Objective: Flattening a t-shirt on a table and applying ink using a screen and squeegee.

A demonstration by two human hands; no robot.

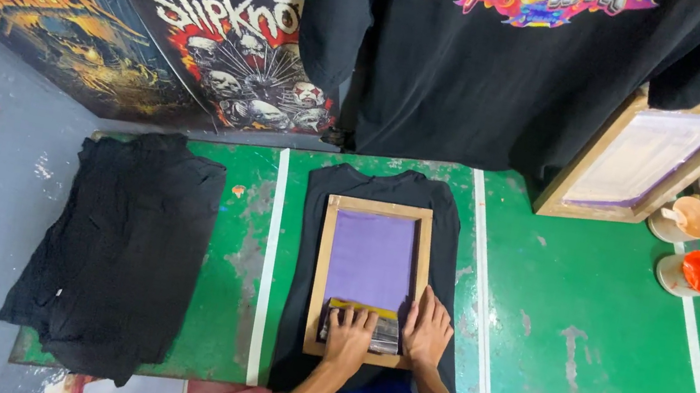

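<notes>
A wooden-framed printing screen (382,209) with purple mesh lies flat on a black shirt (314,219) spread on the green table (596,313). My left hand (347,336) is closed over a squeegee (387,329) at the near end of the mesh, where a band of yellow ink runs across. My right hand (427,328) lies flat with fingers spread on the frame's near right corner and the shirt beside it.
A heap of black shirts (124,244) covers the table's left end. A second wooden screen (650,157) leans at the back right, next to a tub of orange ink (692,273) and a beige tub (687,220). Printed shirts hang behind.
</notes>
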